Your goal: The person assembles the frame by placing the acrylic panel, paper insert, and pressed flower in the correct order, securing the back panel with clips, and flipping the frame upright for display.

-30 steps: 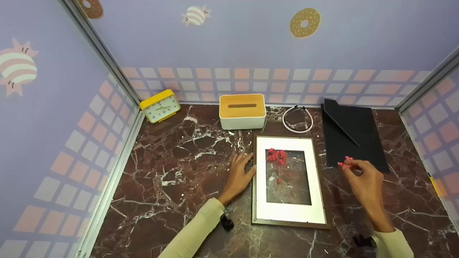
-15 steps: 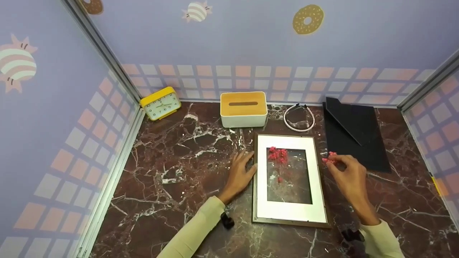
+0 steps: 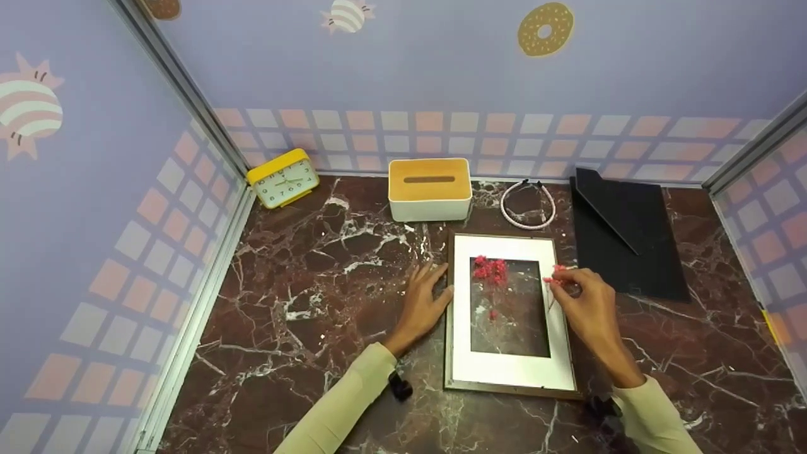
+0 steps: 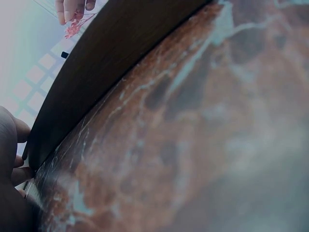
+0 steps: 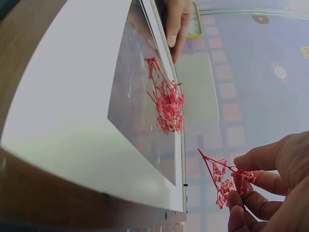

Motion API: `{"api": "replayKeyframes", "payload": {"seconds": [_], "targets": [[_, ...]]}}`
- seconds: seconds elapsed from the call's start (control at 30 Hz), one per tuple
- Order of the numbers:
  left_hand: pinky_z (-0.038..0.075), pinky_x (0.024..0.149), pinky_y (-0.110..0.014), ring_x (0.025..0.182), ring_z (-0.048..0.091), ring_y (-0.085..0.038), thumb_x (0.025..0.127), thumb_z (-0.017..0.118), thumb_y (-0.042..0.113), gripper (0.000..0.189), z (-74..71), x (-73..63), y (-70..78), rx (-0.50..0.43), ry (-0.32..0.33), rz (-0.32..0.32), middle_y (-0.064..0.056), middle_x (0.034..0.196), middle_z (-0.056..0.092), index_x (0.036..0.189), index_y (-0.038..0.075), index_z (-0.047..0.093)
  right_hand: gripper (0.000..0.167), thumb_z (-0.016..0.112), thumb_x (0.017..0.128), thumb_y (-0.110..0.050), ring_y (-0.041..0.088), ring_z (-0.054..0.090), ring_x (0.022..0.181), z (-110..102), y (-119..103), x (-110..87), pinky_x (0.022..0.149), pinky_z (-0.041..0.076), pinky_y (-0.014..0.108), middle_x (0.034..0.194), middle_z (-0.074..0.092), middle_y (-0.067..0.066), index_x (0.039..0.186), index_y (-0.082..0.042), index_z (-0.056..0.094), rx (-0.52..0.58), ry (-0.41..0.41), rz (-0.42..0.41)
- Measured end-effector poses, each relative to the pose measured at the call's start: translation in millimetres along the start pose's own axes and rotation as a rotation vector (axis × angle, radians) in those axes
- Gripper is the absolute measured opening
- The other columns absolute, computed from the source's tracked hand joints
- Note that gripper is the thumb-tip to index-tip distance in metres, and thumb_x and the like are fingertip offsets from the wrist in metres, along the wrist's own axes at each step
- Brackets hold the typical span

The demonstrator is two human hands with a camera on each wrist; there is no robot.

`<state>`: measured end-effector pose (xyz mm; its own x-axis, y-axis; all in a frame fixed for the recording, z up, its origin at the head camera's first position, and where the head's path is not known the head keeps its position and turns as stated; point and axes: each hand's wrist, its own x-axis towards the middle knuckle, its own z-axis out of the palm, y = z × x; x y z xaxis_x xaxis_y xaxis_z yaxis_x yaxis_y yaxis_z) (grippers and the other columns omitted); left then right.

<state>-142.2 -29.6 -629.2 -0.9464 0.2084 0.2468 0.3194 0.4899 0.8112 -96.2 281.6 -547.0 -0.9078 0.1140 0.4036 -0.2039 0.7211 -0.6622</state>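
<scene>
A picture frame [image 3: 449, 359] with a wide white mat [image 3: 510, 372] lies flat on the table, its window showing the dark marble through a clear pane. Red dried flowers [image 3: 490, 271] lie at the window's upper left, with a small loose bit lower down. My left hand [image 3: 419, 310] touches the frame's left edge with extended fingers. Over the mat's right border, my right hand [image 3: 591, 309] pinches a small sprig of red dried flowers [image 5: 219, 181] between thumb and fingers. Its bare stem points toward the frame in the right wrist view.
Behind the frame stand a white tissue box [image 3: 430, 210] with a wooden lid and a pale headband [image 3: 528, 226]. A yellow alarm clock [image 3: 284, 180] is at the back left. A black backing board [image 3: 656, 271] with a stand flap lies at the right.
My right hand has moved left with the red sprig, from over the black board's edge to above the frame's right side. My left hand stays at the frame's left edge.
</scene>
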Motion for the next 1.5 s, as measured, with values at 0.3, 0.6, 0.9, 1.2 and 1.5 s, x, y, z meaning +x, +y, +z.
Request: {"api": "replayKeyframes", "payload": {"seconds": [0.3, 0.6, 0.9, 1.2, 1.5], "targets": [[0.021, 0.132, -0.07, 0.158, 0.035, -0.055, 0.103, 0.071, 0.02, 0.053, -0.2, 0.2, 1.7, 0.019, -0.009, -0.023, -0.025, 0.161, 0.056, 0.152, 0.0, 0.064, 0.015, 0.086, 0.087, 0.008, 0.036, 0.069, 0.087, 22, -4, 4.7, 0.072, 0.046, 0.038, 0.094, 0.077, 0.017, 0.101, 0.003, 0.083, -0.003, -0.066, -0.034], [0.022, 0.132, -0.07, 0.157, 0.037, -0.055, 0.103, 0.071, 0.018, 0.051, 1.2, 1.4, 1.8, 0.02, -0.001, -0.014, -0.025, 0.158, 0.059, 0.151, 0.0, 0.065, 0.017, 0.086, 0.089, 0.006, 0.034, 0.071, 0.088, 38, 5, 9.6, 0.071, 0.049, 0.037, 0.091, 0.076, 0.015, 0.105, 0.002, 0.083, -0.005, -0.139, -0.039], [0.024, 0.131, -0.068, 0.156, 0.039, -0.054, 0.102, 0.073, 0.017, 0.052, 2.0, 1.0, 1.5, 0.022, 0.004, -0.005, -0.024, 0.157, 0.06, 0.15, 0.0, 0.065, 0.02, 0.086, 0.089, 0.006, 0.029, 0.068, 0.084, 43, 11, 12.6, 0.068, 0.046, 0.032, 0.094, 0.078, 0.015, 0.109, 0.004, 0.083, -0.012, -0.184, -0.071], [0.023, 0.132, -0.068, 0.156, 0.041, -0.053, 0.102, 0.072, 0.017, 0.052, 1.7, 1.5, 0.3, 0.027, 0.013, 0.023, -0.024, 0.155, 0.062, 0.149, -0.002, 0.065, 0.025, 0.087, 0.09, 0.004, 0.032, 0.073, 0.091, 40, 16, 15.5, 0.072, 0.054, 0.034, 0.098, 0.079, 0.015, 0.114, 0.002, 0.083, 0.015, -0.209, -0.049], [0.02, 0.133, -0.068, 0.157, 0.039, -0.051, 0.103, 0.072, 0.016, 0.052, -0.3, 0.1, 0.1, 0.001, 0.009, 0.007, -0.023, 0.156, 0.061, 0.15, -0.003, 0.064, 0.025, 0.088, 0.09, 0.002, 0.039, 0.07, 0.09, 25, 26, 19.7, 0.074, 0.052, 0.034, 0.104, 0.076, 0.024, 0.114, 0.006, 0.081, 0.009, -0.153, -0.044]]}}
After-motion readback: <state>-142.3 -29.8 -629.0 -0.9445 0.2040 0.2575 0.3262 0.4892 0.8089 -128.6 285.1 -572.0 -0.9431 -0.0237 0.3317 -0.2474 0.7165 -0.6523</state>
